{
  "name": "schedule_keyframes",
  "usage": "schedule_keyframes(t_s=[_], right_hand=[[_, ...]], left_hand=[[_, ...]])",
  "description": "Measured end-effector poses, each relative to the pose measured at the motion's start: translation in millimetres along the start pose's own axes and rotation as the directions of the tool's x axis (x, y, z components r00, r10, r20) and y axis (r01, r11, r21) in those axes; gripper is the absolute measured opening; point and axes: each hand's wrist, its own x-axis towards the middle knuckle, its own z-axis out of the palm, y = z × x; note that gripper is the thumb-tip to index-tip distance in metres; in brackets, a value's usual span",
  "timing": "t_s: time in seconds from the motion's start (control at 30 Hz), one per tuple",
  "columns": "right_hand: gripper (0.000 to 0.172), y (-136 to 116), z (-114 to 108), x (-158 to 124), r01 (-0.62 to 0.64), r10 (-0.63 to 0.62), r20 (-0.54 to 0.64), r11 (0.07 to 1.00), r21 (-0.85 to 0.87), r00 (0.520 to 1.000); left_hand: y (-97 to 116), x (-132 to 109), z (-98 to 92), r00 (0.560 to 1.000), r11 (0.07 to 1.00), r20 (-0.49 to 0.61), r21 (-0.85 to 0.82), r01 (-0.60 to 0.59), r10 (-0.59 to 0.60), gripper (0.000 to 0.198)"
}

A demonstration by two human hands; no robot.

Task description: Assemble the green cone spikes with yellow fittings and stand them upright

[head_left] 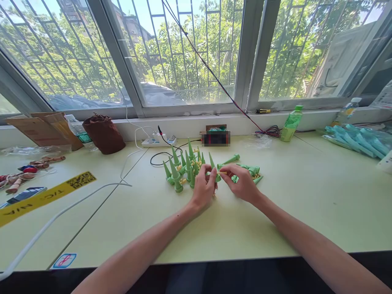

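Note:
Both hands meet above the middle of the table. My left hand (204, 184) is closed around a green pointed plastic cone (212, 160), which stands tip up. Pinched in my right hand (240, 181) is a small pale yellow piece (221, 172), level with the cone's lower part; whether it sits inside the cone I cannot tell. Several similar green cones (175, 175) stand upright left of my left hand, with small yellow pieces among them. Behind my right hand more green cones (251, 168) lie in a pile, and one green cone (232, 159) lies on its side.
At the back are a power strip (159, 141) with cables and a small device (216, 138). A brown pouch (104, 132) and wooden toys (29, 173) are on the left. A green bottle (290, 123) and bagged turquoise pieces (358, 139) stand right. A white cable (76, 200) crosses the table (306, 216).

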Motion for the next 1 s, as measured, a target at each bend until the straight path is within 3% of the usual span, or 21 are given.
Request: schedule_keyframes(t_s=[0.5,1.0], right_hand=[[0.016,2.9,-0.6,-0.7,-0.014,0.012,0.062,0.999,0.03,0.998],[0.017,2.4,-1.9,-0.5,-0.027,0.023,0.066,0.998,0.05,0.998]], left_hand=[[3.9,-3.2,-1.5,0.985,0.966,-0.079,0.225,-0.13,0.151,0.027],[0.1,-4.1,-3.1,0.958,0.888,-0.023,0.382,-0.255,0.285,0.018]])
